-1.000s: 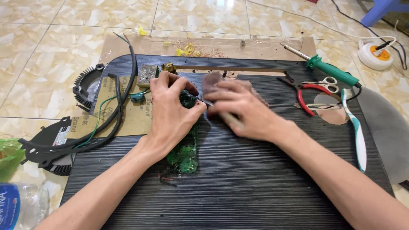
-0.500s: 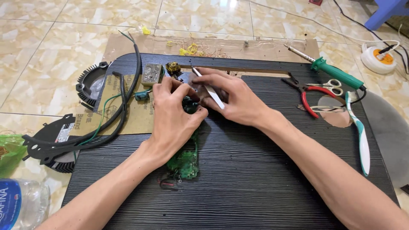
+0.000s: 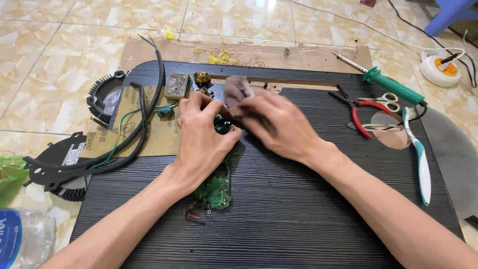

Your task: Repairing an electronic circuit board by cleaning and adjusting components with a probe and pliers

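Tweezers gone, right hand (image 3: 279, 127) now grips one brown cloth (image 3: 236, 92); left hand (image 3: 201, 142) pins one green circuit board (image 3: 215, 187).

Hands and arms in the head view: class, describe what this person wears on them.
Nothing. The left hand and right hand are bare, without gloves; no rings, watch or bracelet show. Both forearms are bare to the frame's edge, with no sleeve in view. The right hand looks slightly blurred.

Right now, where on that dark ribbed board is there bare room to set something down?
The dark ribbed board is bare between the two forearms, below the green circuit board, and between the right hand and the red-handled pliers. It is crowded along the far edge near the left hand, and at the right by the white-and-teal toothbrush.
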